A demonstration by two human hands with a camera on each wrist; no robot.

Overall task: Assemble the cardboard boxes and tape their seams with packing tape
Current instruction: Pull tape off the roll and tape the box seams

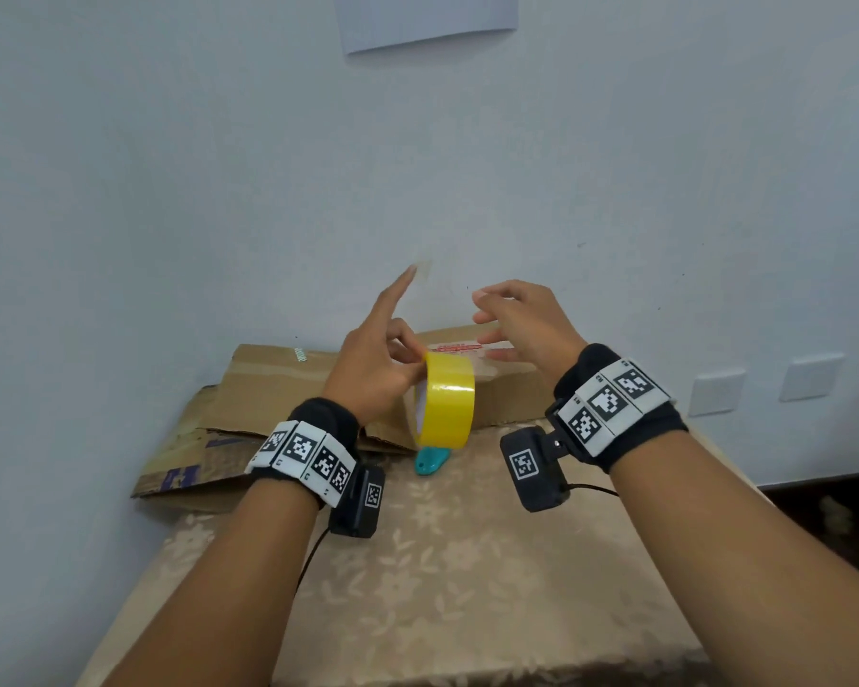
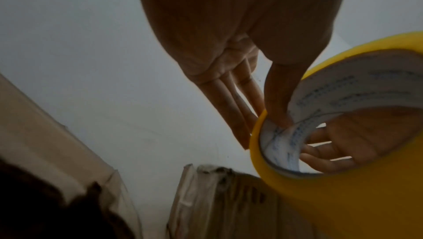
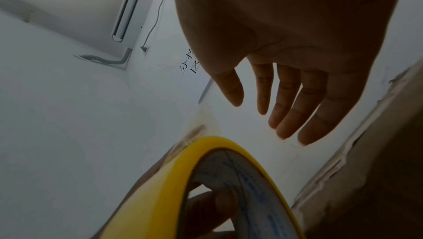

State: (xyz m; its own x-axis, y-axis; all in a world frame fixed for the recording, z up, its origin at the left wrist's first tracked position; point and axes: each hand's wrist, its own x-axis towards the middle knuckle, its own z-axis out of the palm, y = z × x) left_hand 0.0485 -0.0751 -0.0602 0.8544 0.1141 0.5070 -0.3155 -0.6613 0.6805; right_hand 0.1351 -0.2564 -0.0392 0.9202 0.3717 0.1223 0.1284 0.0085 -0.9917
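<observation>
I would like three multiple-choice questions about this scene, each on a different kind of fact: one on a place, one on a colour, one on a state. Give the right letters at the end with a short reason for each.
1. Where does the teal object lie?
A. on the tablecloth, below the tape roll
B. on top of the cardboard box
C. in the right hand

2. What colour is the tape roll?
A. clear
B. yellow
C. brown

3. What is the right hand doing?
A. gripping the tape roll
B. pressing on the tablecloth
C. open, holding nothing

Answers:
1 A: the head view shows it on the cloth, partly hidden by the roll.
2 B: all three views show yellow tape on a white printed core.
3 C: its fingers are spread in the air above the cardboard box, while the left hand holds the roll.
</observation>
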